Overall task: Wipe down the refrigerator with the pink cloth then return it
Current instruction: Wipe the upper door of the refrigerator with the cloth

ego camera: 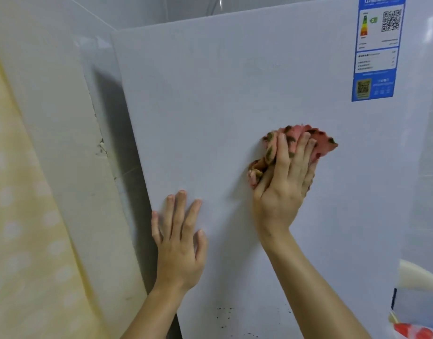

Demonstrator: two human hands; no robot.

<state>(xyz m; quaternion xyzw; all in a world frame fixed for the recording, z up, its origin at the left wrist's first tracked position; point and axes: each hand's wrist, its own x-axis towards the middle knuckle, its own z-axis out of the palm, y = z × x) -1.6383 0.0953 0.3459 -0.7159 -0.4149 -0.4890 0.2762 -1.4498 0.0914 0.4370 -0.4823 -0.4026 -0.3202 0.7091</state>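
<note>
The white refrigerator door (222,99) fills most of the view. My right hand (282,189) presses the crumpled pink cloth (319,143), which carries dark green-brown spots, flat against the door at mid height, fingers straight over it. Lower and to the left, my left hand (180,241) rests on the door near its left edge with fingers spread and holds nothing. Small dark specks (225,314) mark the door near the bottom of the view.
A blue energy label (376,47) with QR codes is stuck at the door's upper right. A pale yellow dotted curtain (22,204) hangs at the left beside a white wall panel (71,143). A white and red object (415,331) shows at the lower right.
</note>
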